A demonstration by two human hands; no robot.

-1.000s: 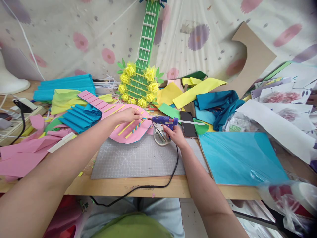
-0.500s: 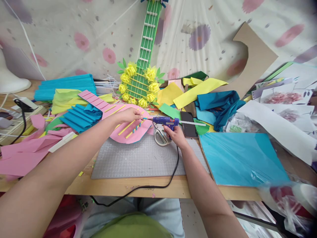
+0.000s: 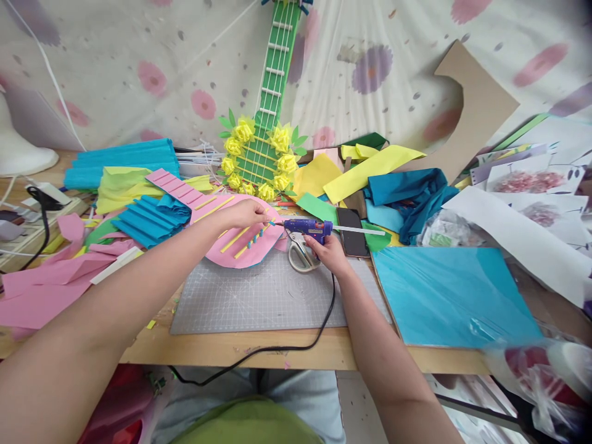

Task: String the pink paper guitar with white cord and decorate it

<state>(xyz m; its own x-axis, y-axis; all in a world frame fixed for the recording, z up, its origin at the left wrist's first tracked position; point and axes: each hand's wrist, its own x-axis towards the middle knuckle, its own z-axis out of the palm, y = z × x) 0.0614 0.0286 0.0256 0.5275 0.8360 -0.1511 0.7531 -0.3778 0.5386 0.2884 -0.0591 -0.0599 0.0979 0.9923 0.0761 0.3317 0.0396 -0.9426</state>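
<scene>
My right hand (image 3: 327,250) is wrapped round the grip of a blue glue gun (image 3: 308,229), whose nozzle points left and a white glue stick (image 3: 361,230) sticks out behind. Close to the nozzle, my left hand (image 3: 250,214) pinches a small blue paper piece (image 3: 272,222). Below that hand lies a pink guitar-shaped cutout (image 3: 231,253) with yellow strips and several small blue pieces on it. Scissors (image 3: 303,258) rest under the glue gun on the grey cutting mat (image 3: 259,299).
Behind stands a green paper guitar (image 3: 263,148) ringed with yellow flowers. A phone (image 3: 354,233) and coloured paper lie to the right, beside a blue sheet pack (image 3: 453,296). Crepe paper (image 3: 150,219) is heaped at left. The glue gun's black cord (image 3: 277,349) crosses the table's front edge.
The glue gun has shifted very slightly left, and my left hand has moved a little to the right with the blue piece. Everything else looks the same.
</scene>
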